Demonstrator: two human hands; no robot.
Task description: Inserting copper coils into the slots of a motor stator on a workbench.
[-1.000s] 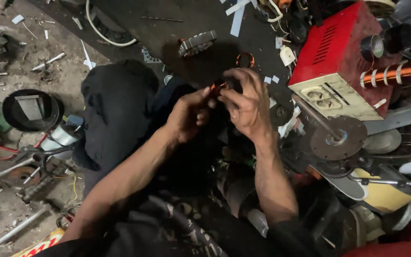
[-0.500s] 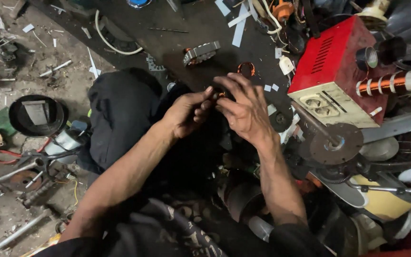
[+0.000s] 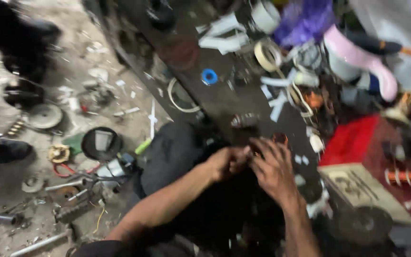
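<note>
Both hands, left (image 3: 227, 162) and right (image 3: 274, 169), close their grip on a small copper coil (image 3: 255, 153) above the dark table (image 3: 224, 102); its fine wire could snap under strain.

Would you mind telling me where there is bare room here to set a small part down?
Roomiest is the dark board between the blue ring and the hands: left hand, right hand. Crowded: paper scraps rightward, the red box, the tool-strewn floor.

You're in a cluttered repair workshop: metal parts and tools litter the floor (image 3: 5, 143), beside a red machine (image 3: 357, 143) and tape rolls (image 3: 267, 54).
</note>
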